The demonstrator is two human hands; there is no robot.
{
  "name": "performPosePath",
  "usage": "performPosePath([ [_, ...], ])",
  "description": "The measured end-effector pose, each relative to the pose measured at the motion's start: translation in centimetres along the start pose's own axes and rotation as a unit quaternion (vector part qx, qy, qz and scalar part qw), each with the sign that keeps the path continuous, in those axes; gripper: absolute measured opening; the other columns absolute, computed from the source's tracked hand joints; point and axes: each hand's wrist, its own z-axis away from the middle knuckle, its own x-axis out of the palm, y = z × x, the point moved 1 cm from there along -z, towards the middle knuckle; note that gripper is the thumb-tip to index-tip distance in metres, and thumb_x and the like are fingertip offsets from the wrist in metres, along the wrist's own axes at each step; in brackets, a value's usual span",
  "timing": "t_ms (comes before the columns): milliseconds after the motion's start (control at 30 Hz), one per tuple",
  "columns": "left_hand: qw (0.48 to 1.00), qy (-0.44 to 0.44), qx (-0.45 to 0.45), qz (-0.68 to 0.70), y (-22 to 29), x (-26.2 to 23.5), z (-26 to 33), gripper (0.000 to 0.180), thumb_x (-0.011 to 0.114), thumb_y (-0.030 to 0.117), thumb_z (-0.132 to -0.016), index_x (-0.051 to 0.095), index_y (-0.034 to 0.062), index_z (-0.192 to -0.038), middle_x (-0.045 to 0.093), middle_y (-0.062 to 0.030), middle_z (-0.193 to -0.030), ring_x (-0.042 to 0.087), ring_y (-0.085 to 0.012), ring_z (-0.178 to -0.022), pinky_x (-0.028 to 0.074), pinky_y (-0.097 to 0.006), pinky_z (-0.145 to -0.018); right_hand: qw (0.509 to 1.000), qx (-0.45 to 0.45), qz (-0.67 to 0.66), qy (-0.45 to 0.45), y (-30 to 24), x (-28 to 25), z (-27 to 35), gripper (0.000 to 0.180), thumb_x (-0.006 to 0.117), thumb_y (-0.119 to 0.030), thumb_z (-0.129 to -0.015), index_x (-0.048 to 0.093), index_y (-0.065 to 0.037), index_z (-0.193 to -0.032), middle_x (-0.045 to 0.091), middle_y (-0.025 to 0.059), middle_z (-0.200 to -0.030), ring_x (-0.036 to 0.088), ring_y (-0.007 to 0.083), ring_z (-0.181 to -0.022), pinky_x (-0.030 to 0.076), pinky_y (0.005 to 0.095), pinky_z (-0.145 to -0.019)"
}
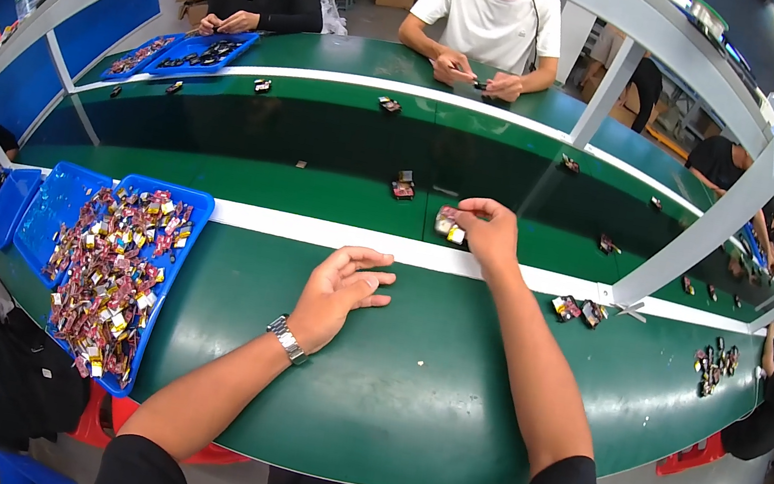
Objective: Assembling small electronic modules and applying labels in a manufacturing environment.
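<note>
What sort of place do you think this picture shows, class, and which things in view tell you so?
Probably a factory assembly line: a long green conveyor belt carries small parts past seated workers, a blue plastic tray holds many small components, and the right hand sets a small part on the belt.

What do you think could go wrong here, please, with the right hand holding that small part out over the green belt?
The right hand pinches the small part only at the fingers, at full reach, so it might slip or land askew on the belt. Another small part lies close by, and the two could be knocked together. The left hand rests open on the bench, so it gives no support.
</note>
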Motion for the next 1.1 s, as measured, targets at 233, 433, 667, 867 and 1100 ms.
performPosePath([
  [233, 0.999, -0.022, -0.016, -0.025, -0.1, -1.0, 0.2, 0.019, 0.052, 0.004, -0.096, 0.056, -0.0021, -0.113, 0.063, -0.0178, -0.118, 0.065, -0.023, -0.105, 0.057, -0.036, -0.087, 0.91, -0.18, 0.372, 0.034, -1.3, 3.2, -2.9, 0.033, 0.076, -0.026, -0.079, 0.069, 0.001, -0.097, 0.069, 0.0194, -0.093, 0.065, 0.035, -0.091, 0.053, 0.0429, -0.082],
  [433, 0.995, -0.075, -0.049, -0.046, 0.2, -1.0, -0.1, 0.014, 0.051, 0.006, -0.097, 0.059, -0.0019, -0.107, 0.068, -0.0162, -0.103, 0.068, -0.0187, -0.087, 0.057, -0.029, -0.075, 0.878, -0.209, 0.427, 0.047, -1.6, 9.3, -0.7, 0.053, 0.081, -0.034, -0.075, 0.056, 0.002, -0.105, 0.065, 0.021, -0.101, 0.06, 0.0386, -0.099, 0.05, 0.0448, -0.088],
  [667, 0.997, -0.019, -0.075, -0.026, 0.4, -2.1, -0.4, 0.014, 0.05, 0.009, -0.099, 0.057, -0.0001, -0.107, 0.068, -0.0154, -0.099, 0.067, -0.0174, -0.079, 0.056, -0.029, -0.071, 0.953, -0.239, 0.183, -0.033, -2.6, 6.5, 2.8, 0.046, 0.075, -0.014, -0.078, 0.056, -0.004, -0.118, 0.064, 0.0125, -0.111, 0.059, 0.0288, -0.104, 0.049, 0.0391, -0.087],
  [867, 0.993, 0.006, -0.117, 0.027, 1.6, -2.3, -0.2, 0.03, 0.043, 0.029, -0.104, 0.057, 0.0034, -0.109, 0.067, -0.0142, -0.103, 0.068, -0.0184, -0.079, 0.055, -0.028, -0.067, 0.93, -0.269, 0.093, -0.233, -5.2, 2.0, 12.0, 0.046, 0.073, -0.006, -0.079, 0.056, -0.007, -0.123, 0.059, 0.0077, -0.123, 0.053, 0.0256, -0.115, 0.046, 0.0374, -0.096],
  [1100, 0.98, -0.109, -0.163, -0.022, 2.0, -1.7, -0.2, 0.031, 0.048, 0.019, -0.103, 0.053, 0.0007, -0.127, 0.063, -0.0153, -0.114, 0.069, -0.0245, -0.094, 0.059, -0.035, -0.079, 0.885, -0.39, 0.126, -0.219, -5.5, 1.3, 13.0, 0.045, 0.07, -0.002, -0.079, 0.059, -0.008, -0.123, 0.059, 0.0096, -0.118, 0.052, 0.0306, -0.113, 0.047, 0.0388, -0.095],
])
